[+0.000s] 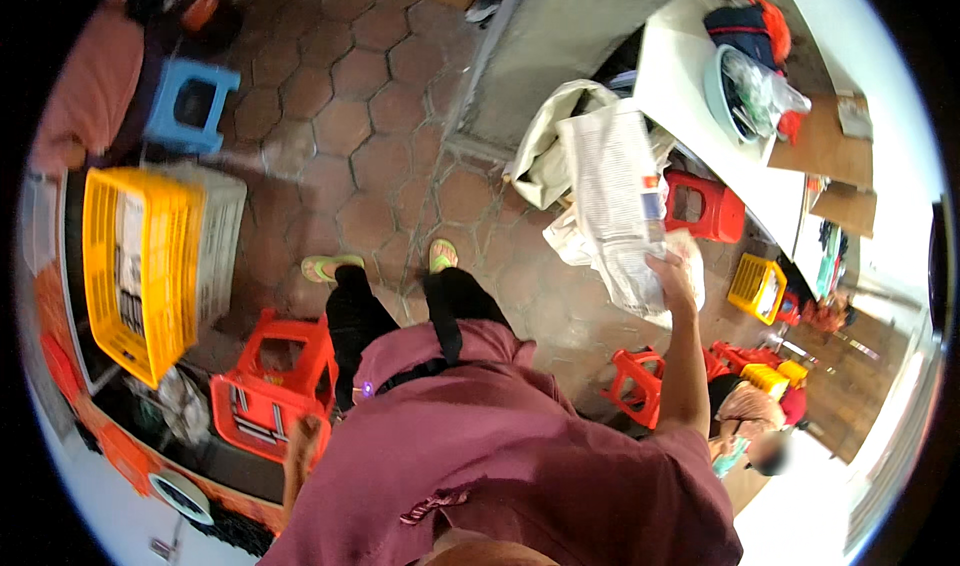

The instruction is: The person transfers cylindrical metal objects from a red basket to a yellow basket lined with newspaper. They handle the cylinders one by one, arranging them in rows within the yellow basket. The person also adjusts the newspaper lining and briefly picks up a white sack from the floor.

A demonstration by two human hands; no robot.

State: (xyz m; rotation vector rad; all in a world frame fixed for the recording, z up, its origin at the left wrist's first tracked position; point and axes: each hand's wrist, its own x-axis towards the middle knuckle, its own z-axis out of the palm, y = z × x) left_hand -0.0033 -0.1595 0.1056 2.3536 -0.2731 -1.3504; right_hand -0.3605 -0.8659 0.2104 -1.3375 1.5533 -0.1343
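Note:
My right hand is raised out to the right and grips a large white woven sack with printed text, which hangs open in front of the white table. My left hand hangs low at my left side, resting on the edge of a red plastic stool. Its fingers are partly hidden behind my maroon shirt. My legs in black trousers and green sandals stand on the hexagonal brown tiles.
A yellow crate and a white crate sit at left, a blue stool beyond. A white table carries a bowl of bagged items. More red stools and a seated person are at right.

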